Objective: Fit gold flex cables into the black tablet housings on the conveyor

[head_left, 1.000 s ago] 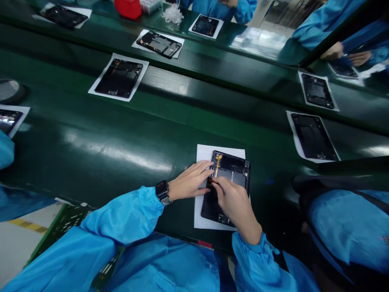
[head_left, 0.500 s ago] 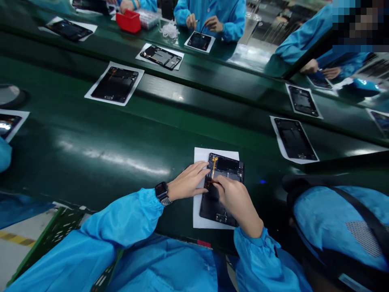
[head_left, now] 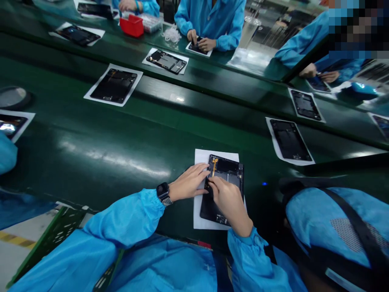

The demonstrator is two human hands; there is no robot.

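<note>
Head view: opened tablet (head_left: 223, 190) on its white sheet (head_left: 201, 157), at the 6 o'clock edge of the green belt (head_left: 121, 134). Left hand (head_left: 190, 183) lies flat, fingers out, tips steadying the tablet's 9 o'clock edge. Right hand (head_left: 229, 200) is curled, thumb and forefinger pinched close at the foot of the orange ribbon (head_left: 214, 164); whether anything is between them is too small to tell. Half a second back that pinch sat apart from the left fingertips; now they meet. Looks like pressing rather than placing.
</note>
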